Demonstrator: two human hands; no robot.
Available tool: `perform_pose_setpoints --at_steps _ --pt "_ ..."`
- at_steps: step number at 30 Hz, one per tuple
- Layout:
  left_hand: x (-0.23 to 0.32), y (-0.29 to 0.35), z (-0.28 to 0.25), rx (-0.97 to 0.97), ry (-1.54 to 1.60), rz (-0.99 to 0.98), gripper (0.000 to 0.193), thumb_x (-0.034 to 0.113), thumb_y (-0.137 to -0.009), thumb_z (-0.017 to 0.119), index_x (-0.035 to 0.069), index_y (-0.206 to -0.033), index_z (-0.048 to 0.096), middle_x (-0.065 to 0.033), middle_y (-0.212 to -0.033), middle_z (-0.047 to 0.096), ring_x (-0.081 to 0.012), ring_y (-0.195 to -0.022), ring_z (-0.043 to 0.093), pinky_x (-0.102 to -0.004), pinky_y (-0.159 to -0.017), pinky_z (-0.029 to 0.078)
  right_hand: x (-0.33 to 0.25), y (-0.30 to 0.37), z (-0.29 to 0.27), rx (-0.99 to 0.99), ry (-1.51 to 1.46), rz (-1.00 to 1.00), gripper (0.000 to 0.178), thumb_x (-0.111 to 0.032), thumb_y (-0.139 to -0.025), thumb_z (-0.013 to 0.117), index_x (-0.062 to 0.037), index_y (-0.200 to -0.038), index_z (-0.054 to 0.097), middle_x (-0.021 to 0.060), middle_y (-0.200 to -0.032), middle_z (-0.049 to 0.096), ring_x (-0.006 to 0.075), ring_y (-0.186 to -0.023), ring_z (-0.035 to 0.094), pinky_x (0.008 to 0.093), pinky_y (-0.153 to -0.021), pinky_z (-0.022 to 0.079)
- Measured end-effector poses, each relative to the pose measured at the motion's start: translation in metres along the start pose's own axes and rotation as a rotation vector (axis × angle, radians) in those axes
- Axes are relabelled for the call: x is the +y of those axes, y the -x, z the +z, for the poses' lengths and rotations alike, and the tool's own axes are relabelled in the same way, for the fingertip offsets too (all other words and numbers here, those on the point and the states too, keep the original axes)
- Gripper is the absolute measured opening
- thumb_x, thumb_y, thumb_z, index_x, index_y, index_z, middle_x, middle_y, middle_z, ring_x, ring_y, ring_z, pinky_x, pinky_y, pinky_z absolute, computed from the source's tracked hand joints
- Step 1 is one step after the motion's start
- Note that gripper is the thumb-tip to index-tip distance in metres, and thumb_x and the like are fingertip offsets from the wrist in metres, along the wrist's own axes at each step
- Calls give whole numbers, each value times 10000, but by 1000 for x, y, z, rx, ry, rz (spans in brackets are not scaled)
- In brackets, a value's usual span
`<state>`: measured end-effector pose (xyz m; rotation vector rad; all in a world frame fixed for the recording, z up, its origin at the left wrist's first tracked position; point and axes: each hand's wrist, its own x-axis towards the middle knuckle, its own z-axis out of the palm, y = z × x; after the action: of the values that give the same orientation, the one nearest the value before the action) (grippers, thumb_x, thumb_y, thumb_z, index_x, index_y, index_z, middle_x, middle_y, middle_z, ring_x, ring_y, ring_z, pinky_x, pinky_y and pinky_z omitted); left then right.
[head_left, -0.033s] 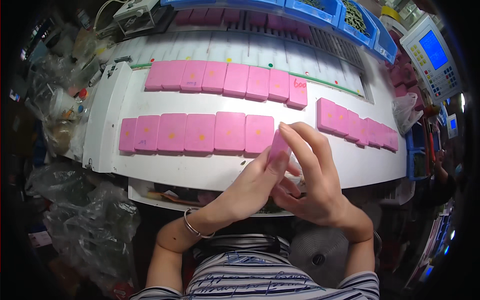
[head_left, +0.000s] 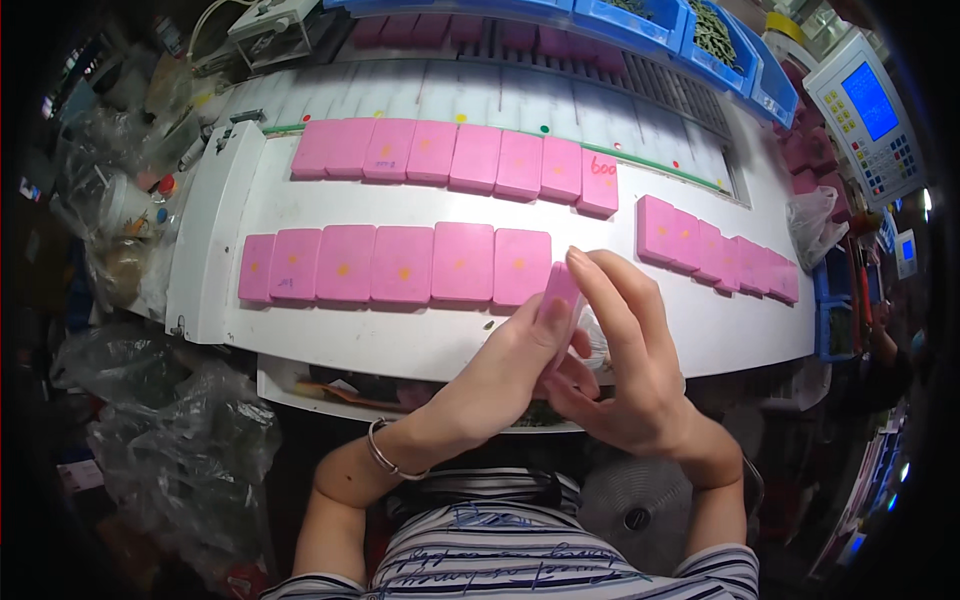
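Note:
A pink block (head_left: pixel 562 285), slim and rounded at the corners, stands tilted on edge between my two hands above the table's near side. My left hand (head_left: pixel 505 365) is closed on it, the thumb pressed flat to its face. Curved round its other side, my right hand (head_left: pixel 640 360) has fingertips at the top edge and more fingers near the lower end. Just left of the held block, a row of similar pink blocks (head_left: pixel 403 265) lies on the white table (head_left: pixel 400 335). Behind the right fingers, something pale and translucent (head_left: pixel 597 345) is mostly hidden.
Another row of pink blocks (head_left: pixel 475 160) runs farther back, and a third group (head_left: pixel 665 230) lies at right. Blue bins (head_left: pixel 740 60) line the far edge. A keypad device with a blue screen (head_left: pixel 868 100) stands far right. Crumpled clear plastic (head_left: pixel 190 450) hangs at left.
The pink block has turned slightly in my hands, and more of its narrow side shows below my left thumb. The blocks on the table lie as before.

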<state>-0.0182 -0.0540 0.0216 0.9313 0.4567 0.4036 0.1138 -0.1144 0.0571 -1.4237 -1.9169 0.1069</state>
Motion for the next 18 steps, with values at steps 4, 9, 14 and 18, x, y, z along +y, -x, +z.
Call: perform_pose_setpoints --at_steps 4,9,14,18 --pt "-6 6 7 51 321 -80 446 441 -950 302 33 -1100 402 -55 -895 463 -141 -808 537 -278 -745 478 -2 7 7 30 -28 41 756 10 -552 705 53 -1252 422 210 -1138 466 338 -990 502 367 -805 465" --pt "-14 3 3 96 332 -27 466 438 -954 282 15 -1104 405 -66 -914 469 -152 -836 551 -283 -750 490 1 7 13 55 45 46 692 -47 -571 722 65 -1207 475 189 -1108 487 322 -972 506 374 -800 448" --pt "-23 2 1 78 233 12 547 435 -962 244 -25 -1222 388 -90 -1006 514 -129 -901 547 -262 -769 476 6 5 -4 7 96 57 581 -63 -567 730 16 -1119 567 141 -998 533 267 -883 496 351 -731 426" --pt "-30 -6 -14 222 147 152 612 486 -947 200 -36 -1198 398 -133 -1013 546 -190 -921 569 -328 -768 519 -2 10 -3 58 22 41 387 -68 -549 744 -23 -924 661 65 -801 571 227 -736 504 315 -644 406"
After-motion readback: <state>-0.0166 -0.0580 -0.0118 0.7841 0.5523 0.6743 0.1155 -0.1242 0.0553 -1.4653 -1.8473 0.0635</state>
